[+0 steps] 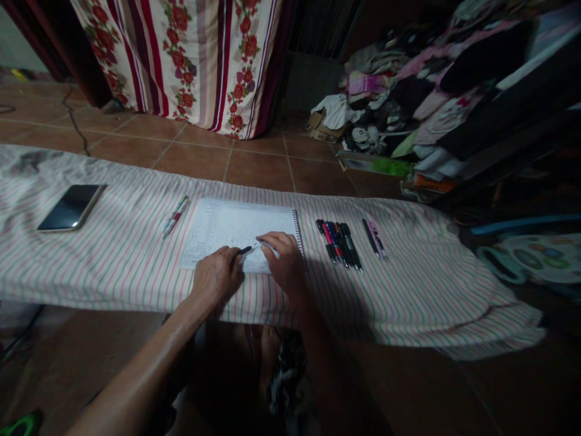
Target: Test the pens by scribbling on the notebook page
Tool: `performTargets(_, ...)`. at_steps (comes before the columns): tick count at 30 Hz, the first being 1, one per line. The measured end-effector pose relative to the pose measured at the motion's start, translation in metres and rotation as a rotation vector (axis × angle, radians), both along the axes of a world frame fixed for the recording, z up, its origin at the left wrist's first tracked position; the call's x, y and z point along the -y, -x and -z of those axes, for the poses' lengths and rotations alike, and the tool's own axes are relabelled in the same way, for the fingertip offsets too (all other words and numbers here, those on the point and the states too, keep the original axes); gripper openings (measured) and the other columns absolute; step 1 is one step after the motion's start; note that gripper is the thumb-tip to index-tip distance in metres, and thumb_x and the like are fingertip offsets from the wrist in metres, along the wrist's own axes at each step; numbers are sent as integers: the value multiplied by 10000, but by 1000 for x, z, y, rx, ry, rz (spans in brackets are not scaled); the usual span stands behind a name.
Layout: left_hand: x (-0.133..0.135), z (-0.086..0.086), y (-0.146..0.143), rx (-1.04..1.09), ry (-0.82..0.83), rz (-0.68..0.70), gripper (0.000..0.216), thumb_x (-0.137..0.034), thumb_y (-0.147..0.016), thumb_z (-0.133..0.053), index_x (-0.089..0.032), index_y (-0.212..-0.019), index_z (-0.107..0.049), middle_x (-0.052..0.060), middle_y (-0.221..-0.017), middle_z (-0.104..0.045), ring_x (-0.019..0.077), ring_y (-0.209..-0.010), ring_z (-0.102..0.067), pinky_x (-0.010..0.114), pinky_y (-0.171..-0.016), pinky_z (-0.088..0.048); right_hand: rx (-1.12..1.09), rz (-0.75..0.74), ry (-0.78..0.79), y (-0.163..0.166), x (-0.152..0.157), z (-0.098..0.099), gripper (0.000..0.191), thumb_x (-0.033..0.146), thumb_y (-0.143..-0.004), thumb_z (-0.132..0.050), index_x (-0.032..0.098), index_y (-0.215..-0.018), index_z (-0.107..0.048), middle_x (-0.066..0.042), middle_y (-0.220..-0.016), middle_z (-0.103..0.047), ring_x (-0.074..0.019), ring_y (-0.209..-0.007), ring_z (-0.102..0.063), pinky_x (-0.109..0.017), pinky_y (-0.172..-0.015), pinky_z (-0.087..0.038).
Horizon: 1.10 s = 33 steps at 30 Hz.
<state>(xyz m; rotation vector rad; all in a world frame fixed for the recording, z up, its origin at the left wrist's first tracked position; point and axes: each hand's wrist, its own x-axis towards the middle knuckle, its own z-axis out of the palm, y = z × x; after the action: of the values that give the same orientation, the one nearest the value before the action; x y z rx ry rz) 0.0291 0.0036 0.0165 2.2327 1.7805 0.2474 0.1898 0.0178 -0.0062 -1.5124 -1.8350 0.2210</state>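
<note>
A spiral notebook (227, 221) lies on a striped cloth, its page bearing handwriting along the left side and its wire binding to the right. My left hand (216, 275) is closed around a short dark pen (244, 250), whose tip points right over the lower page. Close to that tip, my right hand (285, 257) rests over the notebook's lower right part with its fingers bent together. A small dark end shows by its fingertips, too small to name. What lies under the right palm is hidden.
Several pens (339, 242) lie side by side right of the notebook, with a black and a pink pen (376, 239) beyond. Two light pens (175, 217) and a dark-screened phone or tablet (72, 208) lie left. Past the striped cloth (408, 290) are a floral curtain (181, 60) and heaped clothes (408, 91).
</note>
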Motion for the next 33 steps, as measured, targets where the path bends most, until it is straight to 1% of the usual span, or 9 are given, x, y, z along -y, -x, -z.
performTargets(4,0,-1,1,-31,-11,28,323,-299,-893,-324,-210,-1039,-598,49,-900,-649,199,-771,-627,278,-605,-395,23,-56,5,2,0,1,238,151,-812,-520,204,-967,-691,-45,-959,-657,-193,-934,-522,-317,-870,-411)
performTargets(12,0,-2,2,-65,-3,58,322,-307,-896,-321,-221,-1041,-595,45,-886,-642,185,-731,-620,268,-568,-368,34,-91,19,4,0,2,203,169,-815,-537,204,-931,-699,-44,-935,-664,-188,-923,-527,-316,-852,-427)
performTargets(17,0,0,3,-71,-5,68,321,-306,-893,-326,-220,-1043,-596,45,-876,-640,185,-726,-620,272,-562,-370,22,-105,18,3,-2,5,187,176,-815,-540,220,-893,-704,-32,-909,-670,-182,-904,-535,-319,-837,-432)
performTargets(23,1,0,3,-85,-9,77,331,-309,-893,-320,-215,-1040,-601,48,-876,-640,193,-708,-618,279,-549,-366,16,-103,11,3,-1,5,162,178,-816,-553,210,-856,-706,-30,-882,-672,-180,-891,-537,-307,-836,-427)
performTargets(30,1,-2,3,-87,1,83,322,-301,-891,-322,-215,-1029,-600,48,-894,-645,187,-737,-620,273,-572,-381,45,-98,10,3,-2,6,166,198,-822,-542,222,-826,-707,-28,-874,-678,-180,-885,-543,-311,-827,-429)
performTargets(32,1,-2,3,-86,3,77,323,-305,-891,-322,-213,-1032,-597,48,-894,-645,185,-736,-621,272,-572,-382,45,-95,14,4,-2,6,175,187,-818,-534,218,-860,-701,-32,-894,-682,-184,-894,-549,-317,-835,-431)
performTargets(33,1,-2,3,-82,1,70,322,-306,-891,-323,-213,-1034,-596,48,-893,-645,186,-736,-621,272,-573,-382,39,-90,16,4,-2,5,191,180,-815,-528,215,-909,-691,-33,-911,-685,-186,-899,-552,-323,-844,-432)
